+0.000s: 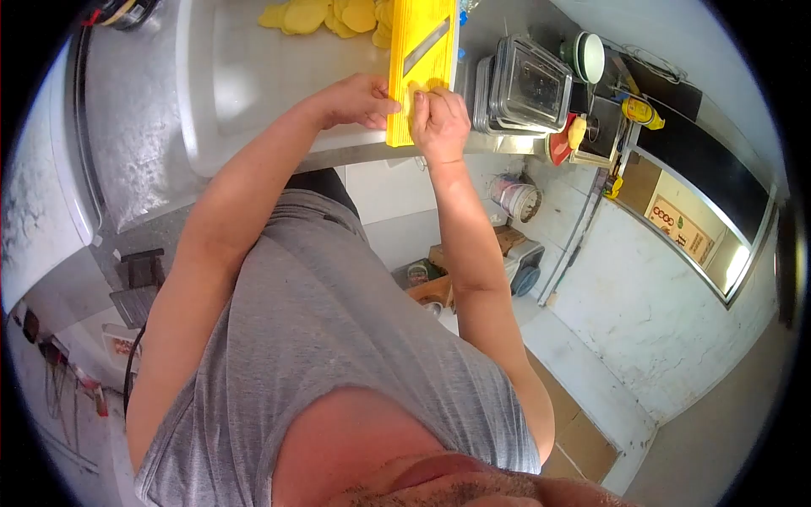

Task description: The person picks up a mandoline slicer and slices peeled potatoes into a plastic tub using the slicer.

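Note:
A yellow slicer (428,25) with a slanted metal blade lies lengthwise over the right side of a white tray (196,93). My left hand (359,101) is closed at the slicer's left edge, fingers pressed against it near the lower end. On the slicer's face, below the blade, rests my right hand (441,122), its fingers curled down; what lies under them is too hidden to name. Thin yellow slices (304,15) are spread in the tray, left of the slicer's upper part.
Stacked clear containers (530,84) stand right of the slicer, with green-rimmed bowls (589,57) beyond them. A yellow bottle (642,113) is farther right. Below the counter edge (338,155) are a bucket (517,198) and boxes. Dark items sit at the upper left.

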Available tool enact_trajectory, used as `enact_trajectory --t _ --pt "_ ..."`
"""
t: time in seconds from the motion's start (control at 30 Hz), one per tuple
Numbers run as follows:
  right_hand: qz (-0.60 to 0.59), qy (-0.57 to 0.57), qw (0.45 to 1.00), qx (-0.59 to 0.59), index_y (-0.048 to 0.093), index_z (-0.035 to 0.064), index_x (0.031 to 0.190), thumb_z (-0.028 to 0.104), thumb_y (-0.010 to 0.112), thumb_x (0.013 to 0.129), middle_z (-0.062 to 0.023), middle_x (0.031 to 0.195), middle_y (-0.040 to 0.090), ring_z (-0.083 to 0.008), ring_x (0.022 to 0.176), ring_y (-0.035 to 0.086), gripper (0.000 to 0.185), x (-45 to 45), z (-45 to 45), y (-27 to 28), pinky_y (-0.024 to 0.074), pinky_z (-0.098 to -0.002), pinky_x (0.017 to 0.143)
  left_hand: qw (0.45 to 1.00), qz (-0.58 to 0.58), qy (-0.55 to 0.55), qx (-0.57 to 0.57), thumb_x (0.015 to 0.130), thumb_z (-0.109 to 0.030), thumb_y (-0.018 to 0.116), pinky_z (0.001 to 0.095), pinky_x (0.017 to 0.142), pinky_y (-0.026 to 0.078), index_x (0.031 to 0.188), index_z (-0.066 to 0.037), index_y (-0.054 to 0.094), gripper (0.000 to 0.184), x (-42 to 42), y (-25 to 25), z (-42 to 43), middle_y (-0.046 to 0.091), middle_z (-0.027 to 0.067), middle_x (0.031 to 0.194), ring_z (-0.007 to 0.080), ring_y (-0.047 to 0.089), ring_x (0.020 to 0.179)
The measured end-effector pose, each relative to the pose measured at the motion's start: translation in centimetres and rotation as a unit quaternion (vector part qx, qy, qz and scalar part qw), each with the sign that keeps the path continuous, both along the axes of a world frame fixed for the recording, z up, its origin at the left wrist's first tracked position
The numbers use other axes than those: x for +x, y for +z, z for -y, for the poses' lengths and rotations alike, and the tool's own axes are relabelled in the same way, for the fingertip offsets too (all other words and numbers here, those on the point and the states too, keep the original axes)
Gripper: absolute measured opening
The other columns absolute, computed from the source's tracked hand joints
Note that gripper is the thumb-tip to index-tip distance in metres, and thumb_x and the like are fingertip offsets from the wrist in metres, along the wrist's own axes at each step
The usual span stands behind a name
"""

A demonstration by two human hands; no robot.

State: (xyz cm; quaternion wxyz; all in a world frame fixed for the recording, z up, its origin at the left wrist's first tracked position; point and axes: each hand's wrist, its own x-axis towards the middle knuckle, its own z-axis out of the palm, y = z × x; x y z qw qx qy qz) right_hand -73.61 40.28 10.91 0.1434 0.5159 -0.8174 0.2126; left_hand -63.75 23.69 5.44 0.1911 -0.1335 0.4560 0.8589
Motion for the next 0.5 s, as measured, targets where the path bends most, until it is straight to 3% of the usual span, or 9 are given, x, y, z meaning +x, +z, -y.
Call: enact_trajectory --t 0.5 --pt "-0.001 -0.018 1.0 -0.003 0.063 0.0049 0.07 0.014 0.07 0.087 -0.0096 0.075 0.063 -0.0295 0.063 0.061 0.02 -0.9 1.7 -0.2 0.0517 -0.0382 0.057 1.0 -0.011 -0.01 -0.003 0.092 -0.024 0.068 0.0265 0.075 0.052 0.113 -0.006 0.061 0.028 0.0 -0.4 -0.1 0.065 0.0032 0.095 0.0111 0.062 0.083"
